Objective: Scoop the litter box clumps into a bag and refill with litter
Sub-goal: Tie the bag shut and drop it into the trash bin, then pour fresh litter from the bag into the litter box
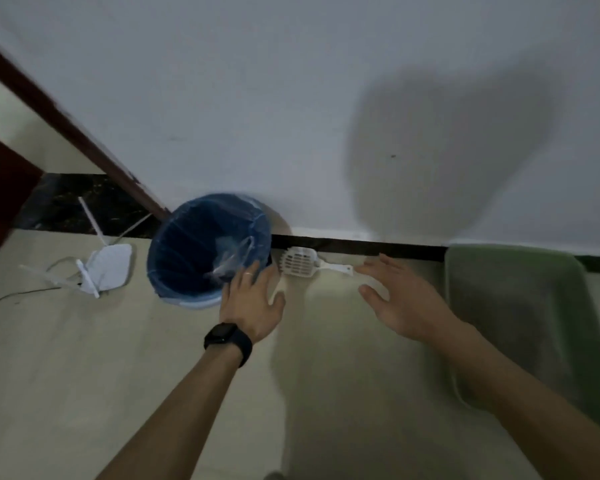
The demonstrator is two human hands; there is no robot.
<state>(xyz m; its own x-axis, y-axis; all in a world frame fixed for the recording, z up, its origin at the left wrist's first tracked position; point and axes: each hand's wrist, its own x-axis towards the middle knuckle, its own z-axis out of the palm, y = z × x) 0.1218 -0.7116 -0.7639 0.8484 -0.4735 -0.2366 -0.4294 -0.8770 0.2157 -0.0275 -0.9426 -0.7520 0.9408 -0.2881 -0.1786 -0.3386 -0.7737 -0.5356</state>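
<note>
A white slotted litter scoop (303,262) lies on the floor against the wall, its handle pointing right. A green litter box (520,317) with grey litter stands at the right. A blue bin (207,251) lined with a clear bag (231,259) stands left of the scoop. My left hand (253,301), with a dark watch on its wrist, hovers with spread fingers at the bin's near right rim. My right hand (399,299) is spread flat, fingertips just short of the scoop's handle. Neither hand holds anything.
A white router (106,268) with antennas and a cable lies on the floor left of the bin. A dark wooden door frame (73,133) runs down to the bin. The white wall (291,98) is straight ahead, with a black skirting strip.
</note>
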